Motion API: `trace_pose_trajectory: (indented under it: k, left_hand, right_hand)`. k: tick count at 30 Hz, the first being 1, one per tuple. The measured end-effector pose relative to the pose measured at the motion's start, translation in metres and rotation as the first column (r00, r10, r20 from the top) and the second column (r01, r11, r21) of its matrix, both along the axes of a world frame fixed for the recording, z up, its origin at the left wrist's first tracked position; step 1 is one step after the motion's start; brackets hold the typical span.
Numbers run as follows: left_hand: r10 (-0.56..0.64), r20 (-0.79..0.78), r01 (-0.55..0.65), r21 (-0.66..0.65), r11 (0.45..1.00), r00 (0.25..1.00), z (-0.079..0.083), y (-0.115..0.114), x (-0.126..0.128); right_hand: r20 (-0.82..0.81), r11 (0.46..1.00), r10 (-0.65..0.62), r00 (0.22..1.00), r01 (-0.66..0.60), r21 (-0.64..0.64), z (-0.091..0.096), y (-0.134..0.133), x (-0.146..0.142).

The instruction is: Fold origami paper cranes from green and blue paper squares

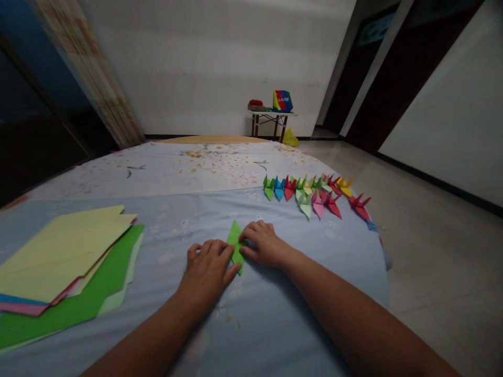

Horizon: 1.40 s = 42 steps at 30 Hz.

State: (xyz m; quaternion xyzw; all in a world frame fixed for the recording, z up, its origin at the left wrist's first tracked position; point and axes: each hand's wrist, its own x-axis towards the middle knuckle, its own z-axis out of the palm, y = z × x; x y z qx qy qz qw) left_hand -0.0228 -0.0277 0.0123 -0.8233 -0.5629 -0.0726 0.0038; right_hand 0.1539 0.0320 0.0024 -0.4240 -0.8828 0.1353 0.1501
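A small folded green paper piece (pixel 236 238) lies on the pale blue cloth (pixel 275 314) in front of me. My left hand (pixel 208 267) rests on its left side with fingers curled down and the thumb against its lower tip. My right hand (pixel 262 243) presses the paper's right edge, fingers bent and pinched onto it. Both hands hold the piece flat against the cloth.
A stack of coloured paper sheets (pixel 66 267), yellow on top and green below, lies at the left. Several folded paper cranes (pixel 314 192) in many colours sit in rows at the right, near the surface's edge. A small table (pixel 271 119) with colourful items stands by the far wall.
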Motion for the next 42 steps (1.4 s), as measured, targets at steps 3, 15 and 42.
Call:
trace_pose_trajectory:
  k: [3,15,42]
  left_hand:
    - [0.001,0.009,-0.001,0.000,1.000,1.000,0.000,0.000,0.000]
    - [-0.017,0.092,0.019,-0.020,1.000,0.996,-0.001,0.006,-0.008]
    - [-0.118,0.004,0.118,-0.130,0.985,0.993,0.009,0.000,-0.014]
  right_hand:
    - [-0.003,1.000,-0.010,1.000,0.010,0.011,0.000,-0.001,-0.001]
    - [-0.002,1.000,-0.012,1.000,0.012,0.023,-0.002,-0.002,-0.001]
    - [-0.039,1.000,-0.017,0.999,0.018,0.022,-0.001,-0.004,-0.002]
